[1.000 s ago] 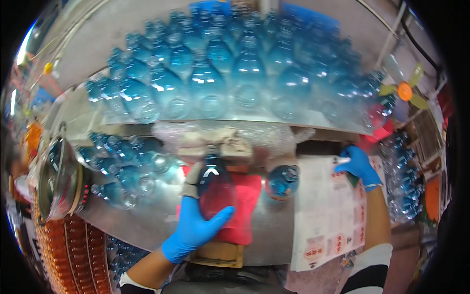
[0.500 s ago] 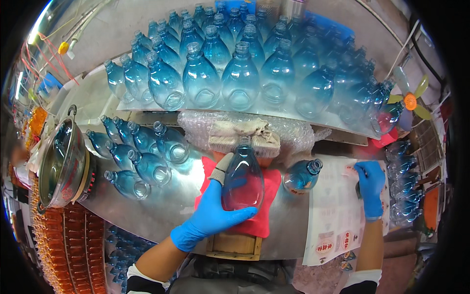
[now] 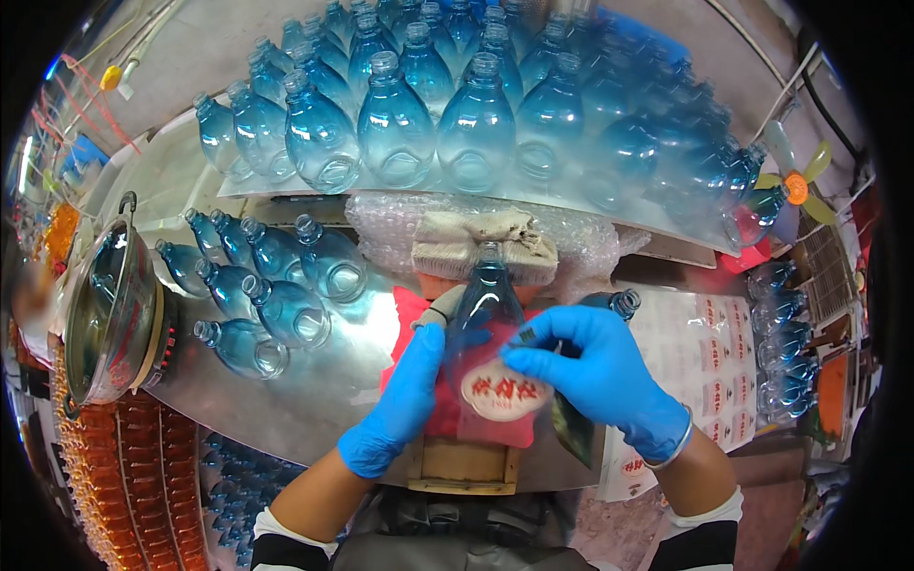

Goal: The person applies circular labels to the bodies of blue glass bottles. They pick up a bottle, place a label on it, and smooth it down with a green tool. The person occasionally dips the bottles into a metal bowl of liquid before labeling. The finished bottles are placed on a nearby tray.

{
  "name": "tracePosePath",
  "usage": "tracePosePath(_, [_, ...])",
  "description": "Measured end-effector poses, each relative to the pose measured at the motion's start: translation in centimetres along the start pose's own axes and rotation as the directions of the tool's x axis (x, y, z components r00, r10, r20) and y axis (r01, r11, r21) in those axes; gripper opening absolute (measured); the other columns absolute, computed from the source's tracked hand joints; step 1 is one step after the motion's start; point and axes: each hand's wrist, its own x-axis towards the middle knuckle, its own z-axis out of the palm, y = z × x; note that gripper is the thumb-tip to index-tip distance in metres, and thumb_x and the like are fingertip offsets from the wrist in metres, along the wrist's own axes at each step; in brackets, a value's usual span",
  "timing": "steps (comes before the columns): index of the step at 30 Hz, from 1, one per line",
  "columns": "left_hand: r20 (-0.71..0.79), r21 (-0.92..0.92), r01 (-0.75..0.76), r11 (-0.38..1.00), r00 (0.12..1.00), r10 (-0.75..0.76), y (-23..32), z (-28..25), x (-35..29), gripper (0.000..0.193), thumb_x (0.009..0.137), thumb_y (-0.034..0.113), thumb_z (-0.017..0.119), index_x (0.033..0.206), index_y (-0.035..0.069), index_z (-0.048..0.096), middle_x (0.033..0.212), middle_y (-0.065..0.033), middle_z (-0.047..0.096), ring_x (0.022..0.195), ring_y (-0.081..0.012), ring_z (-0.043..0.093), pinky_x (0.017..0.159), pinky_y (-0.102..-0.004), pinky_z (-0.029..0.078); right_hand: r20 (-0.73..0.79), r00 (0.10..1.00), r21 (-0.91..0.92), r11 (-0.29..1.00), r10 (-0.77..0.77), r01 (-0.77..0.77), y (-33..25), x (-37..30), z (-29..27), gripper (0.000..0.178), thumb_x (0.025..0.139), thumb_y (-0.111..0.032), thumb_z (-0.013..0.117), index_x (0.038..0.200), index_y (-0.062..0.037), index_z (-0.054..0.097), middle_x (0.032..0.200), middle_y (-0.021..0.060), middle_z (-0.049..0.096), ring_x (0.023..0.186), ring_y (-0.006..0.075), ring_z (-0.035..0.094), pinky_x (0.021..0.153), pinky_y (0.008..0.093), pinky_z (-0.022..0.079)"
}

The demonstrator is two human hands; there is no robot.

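Note:
My left hand (image 3: 405, 400), in a blue glove with a pale cover on one finger, grips a clear blue glass bottle (image 3: 489, 303) lying with its neck away from me. The neck rests against a bundled beige cloth (image 3: 476, 249), and red cloth (image 3: 409, 319) lies under the body. My gloved right hand (image 3: 609, 376) pinches the edge of a clear label (image 3: 505, 392) with an oval and red print, over the bottle's lower body. Whether the label touches the glass I cannot tell. A flat dark green piece (image 3: 573, 430) hangs below the right hand, partly hidden by it.
Rows of blue bottles (image 3: 395, 124) stand on a raised board across the back. More bottles (image 3: 290, 309) lie at left beside a metal pan (image 3: 109, 314). One bottle (image 3: 624, 303) is partly behind my right hand. A label sheet (image 3: 724, 381) and small fan (image 3: 796, 187) are at right.
My right hand has come left from the label sheet to the bottle, bringing a label. My left hand still holds the bottle, its thumb no longer spread across the base.

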Motion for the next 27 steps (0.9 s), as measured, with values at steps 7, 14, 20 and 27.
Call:
tracePosePath(7, [0.065,0.434,-0.014,0.901,0.998,-0.015,1.4,1.0,-1.1,0.094,0.074,0.014,0.07,0.142,0.001,0.006,0.141,-0.0162,0.024,0.128,-0.025,0.03,0.103,-0.0357,0.03,-0.063,0.993,0.067,0.993,-0.097,0.101,1.2,2.2,1.0,0.018,0.076,-0.012,0.071,0.088,-0.0001,0.066,0.078,0.0078,0.066,0.068,0.007,0.056,0.062,0.023,0.047])
tracePosePath(14, [0.034,0.459,-0.015,0.888,0.999,0.0,1.2,1.1,-0.9,0.092,0.075,0.017,0.071,0.141,-0.001,0.009,0.14,-0.0161,0.025,0.127,-0.0244,0.031,0.103,-0.0351,0.031,-0.428,0.899,-0.081,0.994,-0.097,0.069,2.3,3.8,1.1,0.022,0.075,-0.017,0.072,0.072,-0.0033,0.055,0.059,-0.0015,0.049,0.055,0.0038,0.042,0.049,0.0212,0.037])
tracePosePath(20, [-0.1,0.053,0.161,0.985,0.983,-0.155,2.9,0.6,1.1,0.053,0.081,0.015,0.06,0.127,-0.001,0.039,0.112,-0.0102,0.055,0.097,-0.0171,0.056,0.087,-0.0282,0.045,-0.3,0.933,0.331,0.939,0.201,-0.096,4.5,-1.9,3.7,0.033,0.072,-0.018,0.077,0.072,-0.0083,0.045,0.065,-0.0043,0.045,0.057,0.0009,0.038,0.05,0.017,0.034])
tracePosePath(27, [-0.177,0.281,0.284,0.917,0.954,-0.242,4.3,2.8,1.6,0.05,0.081,0.012,0.061,0.125,-0.001,0.041,0.108,-0.0098,0.056,0.096,-0.0168,0.057,0.085,-0.031,0.047,-0.272,0.917,0.536,0.837,0.293,-0.108,5.8,-2.9,5.6,0.032,0.071,-0.014,0.077,0.076,-0.0067,0.046,0.072,-0.001,0.05,0.062,0.0032,0.047,0.055,0.0185,0.042])
